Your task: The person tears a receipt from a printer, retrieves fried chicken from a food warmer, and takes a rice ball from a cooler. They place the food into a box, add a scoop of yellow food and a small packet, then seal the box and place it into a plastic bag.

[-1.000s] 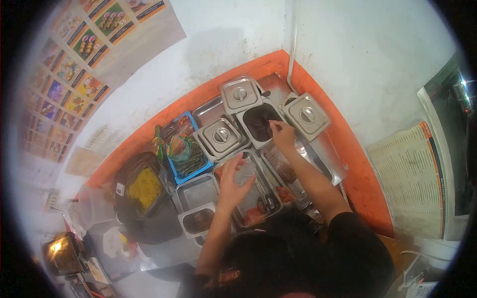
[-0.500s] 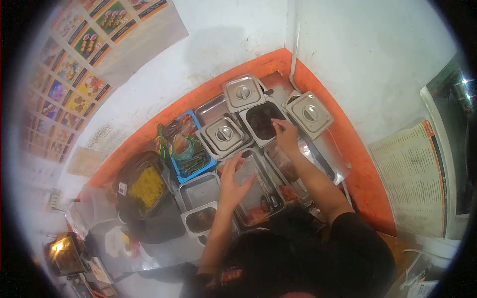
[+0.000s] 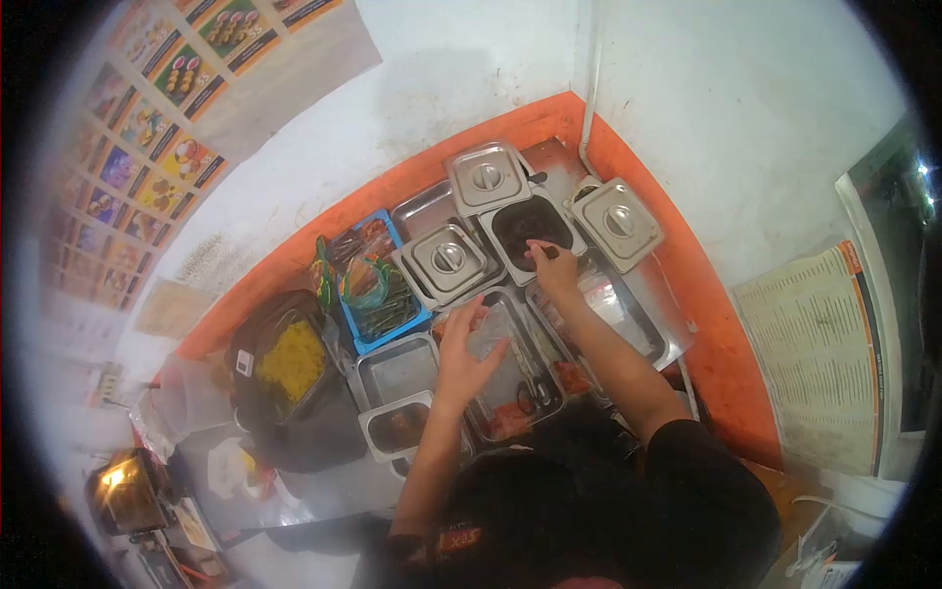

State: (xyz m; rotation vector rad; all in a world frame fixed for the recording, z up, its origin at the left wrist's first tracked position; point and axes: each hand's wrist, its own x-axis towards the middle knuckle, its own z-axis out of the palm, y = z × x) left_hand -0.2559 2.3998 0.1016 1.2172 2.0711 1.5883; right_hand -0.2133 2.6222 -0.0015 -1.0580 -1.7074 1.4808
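My left hand [image 3: 465,355] is curled with thumb and fingers apart around a small clear plastic cup [image 3: 487,340], its outline faint. It is above a long steel pan [image 3: 549,395] that has tongs [image 3: 536,391] and reddish food [image 3: 508,422] inside. My right hand [image 3: 553,271] pinches over the front part of a deep steel pan of dark liquid [image 3: 530,218]. Whatever its fingertips hold is too small or hidden to make out. A lidded steel pan [image 3: 447,257] stands left of that dark pan.
Steel lids [image 3: 620,222] cover pans at the back and right. A blue tray [image 3: 365,346] holds wrapped packets. Yellow food [image 3: 292,361] fills a container in a dark bag on the left. An orange-banded wall [image 3: 392,187] edges the counter.
My right hand has shifted a little left and toward me over the dark pan. The left hand keeps nearly the same place with the clear cup. The view has moved slightly.
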